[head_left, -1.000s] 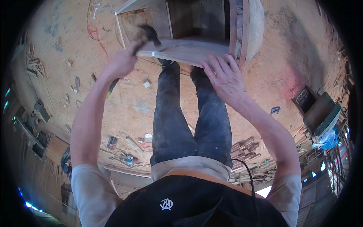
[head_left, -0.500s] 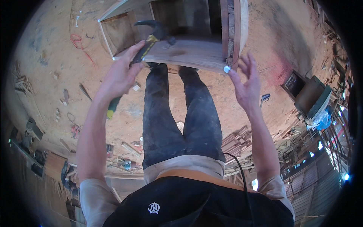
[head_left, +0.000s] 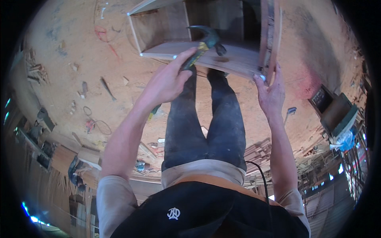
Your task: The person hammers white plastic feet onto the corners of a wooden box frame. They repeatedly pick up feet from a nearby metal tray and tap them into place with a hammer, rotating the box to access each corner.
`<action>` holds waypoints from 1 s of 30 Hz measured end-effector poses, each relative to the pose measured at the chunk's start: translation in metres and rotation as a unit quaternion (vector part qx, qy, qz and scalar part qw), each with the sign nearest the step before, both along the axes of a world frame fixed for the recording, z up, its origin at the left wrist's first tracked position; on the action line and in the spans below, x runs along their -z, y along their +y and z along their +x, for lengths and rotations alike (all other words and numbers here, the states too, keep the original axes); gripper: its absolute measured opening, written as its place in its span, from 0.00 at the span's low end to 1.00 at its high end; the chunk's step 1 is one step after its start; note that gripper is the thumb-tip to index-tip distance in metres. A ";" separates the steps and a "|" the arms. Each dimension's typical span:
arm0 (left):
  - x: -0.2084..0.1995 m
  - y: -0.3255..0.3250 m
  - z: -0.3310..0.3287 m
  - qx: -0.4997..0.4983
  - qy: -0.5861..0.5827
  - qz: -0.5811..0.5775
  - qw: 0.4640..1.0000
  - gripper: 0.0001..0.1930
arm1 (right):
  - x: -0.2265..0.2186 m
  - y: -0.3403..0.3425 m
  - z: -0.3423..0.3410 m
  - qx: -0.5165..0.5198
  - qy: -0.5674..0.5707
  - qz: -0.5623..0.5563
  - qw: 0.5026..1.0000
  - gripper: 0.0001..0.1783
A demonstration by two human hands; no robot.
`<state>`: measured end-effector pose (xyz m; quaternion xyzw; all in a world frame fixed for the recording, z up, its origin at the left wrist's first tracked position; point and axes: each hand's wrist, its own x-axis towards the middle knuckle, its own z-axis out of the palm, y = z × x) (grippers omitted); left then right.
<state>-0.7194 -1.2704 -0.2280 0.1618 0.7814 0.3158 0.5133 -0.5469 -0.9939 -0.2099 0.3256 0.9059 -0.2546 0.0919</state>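
Observation:
In front of me lies an open wooden cabinet frame [head_left: 234,63], with its near edge above my feet. My left hand [head_left: 168,81] is wrapped round the handle of a claw hammer [head_left: 209,38], its dark head raised over the near board. The handle's green-yellow end pokes out below my wrist. At the cabinet's near right corner sits a small white round cap [head_left: 262,78]. My right hand [head_left: 272,95] closes on that corner, thumb beside the cap and fingers along the right side. Another white cap [head_left: 174,57] shows on the near edge, by my left hand.
On the dirt floor lie a dark stick-like tool [head_left: 107,88], a red cord [head_left: 102,35] and wood scraps. A dark box-like piece [head_left: 337,111] with a blue plastic bag [head_left: 344,141] stands at right. Stacked planks [head_left: 254,154] lie behind my legs.
The view has swung, so the cabinet sits further right. My right hand's spread fingers have come in against the corner. The hammer is still in my left hand, over the near board.

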 end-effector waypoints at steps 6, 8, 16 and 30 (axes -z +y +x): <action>0.040 -0.105 -0.044 -0.174 -0.004 -0.194 0.965 0.33 | 0.027 -0.017 -0.014 0.095 0.057 0.012 0.994 0.40; 0.071 -0.125 -0.062 -0.135 0.009 -0.242 0.961 0.33 | 0.030 -0.017 -0.013 0.096 0.081 0.008 0.992 0.40; 0.186 -0.148 -0.061 0.007 0.032 -0.223 0.974 0.33 | 0.031 -0.015 -0.010 0.118 0.044 0.002 0.992 0.37; 0.199 -0.155 0.009 -0.551 -0.232 -0.099 0.795 0.12 | -0.007 0.044 -0.101 -0.155 0.100 0.233 0.955 0.43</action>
